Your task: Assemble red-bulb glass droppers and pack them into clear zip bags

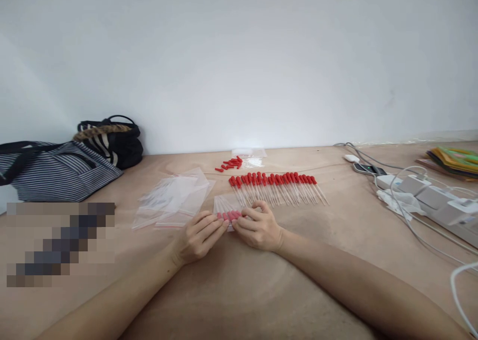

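A clear zip bag (228,203) lies on the table in front of me, with several red-bulbed droppers inside, bulbs toward me and tips pointing away. My left hand (201,235) pinches the bag's near left edge between thumb and fingers. At the near right edge, my right hand (259,228) is closed on the same bag. Just beyond it runs a row of glass droppers with red bulbs (276,179). Loose red bulbs (233,164) form a small heap farther back, beside clear tubes (254,162) on a plastic bag.
Flat zip bags (172,200) are piled at left. A striped bag (67,170) and a black bag (119,143) stand at far left. At right are a power strip with chargers (444,200), cables, a phone-like device (369,169) and coloured packets (453,161). A wall closes the back.
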`<state>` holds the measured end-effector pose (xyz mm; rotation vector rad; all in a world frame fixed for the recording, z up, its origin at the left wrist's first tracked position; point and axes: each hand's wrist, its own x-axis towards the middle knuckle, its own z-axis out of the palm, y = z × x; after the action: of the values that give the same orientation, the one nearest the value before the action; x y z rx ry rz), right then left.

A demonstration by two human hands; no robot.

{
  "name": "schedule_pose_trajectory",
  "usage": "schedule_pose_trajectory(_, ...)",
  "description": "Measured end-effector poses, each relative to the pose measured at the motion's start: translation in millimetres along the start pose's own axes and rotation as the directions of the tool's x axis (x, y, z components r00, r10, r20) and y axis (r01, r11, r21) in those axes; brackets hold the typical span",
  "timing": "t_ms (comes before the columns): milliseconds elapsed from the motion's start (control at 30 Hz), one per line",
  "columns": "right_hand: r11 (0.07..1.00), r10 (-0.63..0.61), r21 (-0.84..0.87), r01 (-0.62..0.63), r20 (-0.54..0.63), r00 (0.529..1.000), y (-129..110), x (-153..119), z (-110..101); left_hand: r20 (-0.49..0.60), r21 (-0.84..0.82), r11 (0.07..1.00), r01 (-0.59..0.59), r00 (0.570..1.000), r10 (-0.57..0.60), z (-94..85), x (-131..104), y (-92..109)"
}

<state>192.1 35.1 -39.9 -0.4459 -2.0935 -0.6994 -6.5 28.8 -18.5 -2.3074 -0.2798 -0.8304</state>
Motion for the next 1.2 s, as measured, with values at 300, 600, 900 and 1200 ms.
schedule_pose_trajectory(300, 0.995, 0.083, -0.057, -0.08, 0.05, 0.995, 15.0, -13.1, -13.0, -0.037, 0.031, 0.994, 0.1, 0.994, -0.099, -5.4, -3.7, -2.8)
schedule_pose_trajectory(600, 0.985, 0.166, 0.036, -0.166, 0.0, 0.986, 14.5, -11.9, -12.6, -0.016, -0.069, 0.993, 0.092, 0.995, -0.093, -17.5, -4.2, -11.6)
schedule_pose_trajectory(900, 0.951, 0.251, 0.159, -0.267, 0.11, 0.962, 18.0, -13.5, -13.3, -0.09, -0.173, 0.824, 0.54, 0.824, -0.559, -12.8, 2.9, -22.6)
schedule_pose_trajectory(1200, 0.918, 0.322, 0.18, -0.354, 0.183, 0.929, 20.6, -19.7, -9.9, 0.21, -0.303, -0.122, 0.945, -0.058, -0.976, 34.6, 18.2, -112.4)
